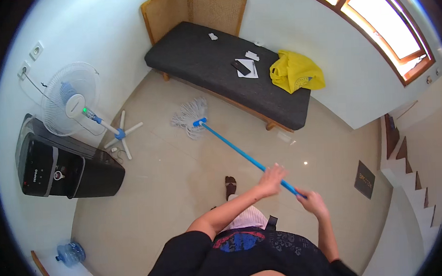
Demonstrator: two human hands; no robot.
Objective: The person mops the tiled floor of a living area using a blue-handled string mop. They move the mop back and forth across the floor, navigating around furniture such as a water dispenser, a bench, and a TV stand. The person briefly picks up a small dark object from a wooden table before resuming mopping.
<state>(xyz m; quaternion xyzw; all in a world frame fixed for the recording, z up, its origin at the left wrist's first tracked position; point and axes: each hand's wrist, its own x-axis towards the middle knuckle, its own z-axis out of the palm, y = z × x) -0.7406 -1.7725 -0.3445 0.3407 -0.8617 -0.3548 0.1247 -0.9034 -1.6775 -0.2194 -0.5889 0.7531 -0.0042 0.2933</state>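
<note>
A string mop (240,151) with a blue handle lies slantwise across the view, its pale string head (190,118) spread on the glossy tile floor (178,177) in front of the daybed. My right hand (313,203) grips the upper end of the handle. Lower on the handle is my left hand (272,179), laid over it with the fingers partly extended; whether they close round it is hard to tell.
A daybed (218,68) bears a phone (241,67), papers and a yellow bag (297,71). At left stand a white fan (120,134), a black water dispenser (100,173) and a blue water bottle (70,254). A doormat (364,180) lies near the stairs (412,189) at right.
</note>
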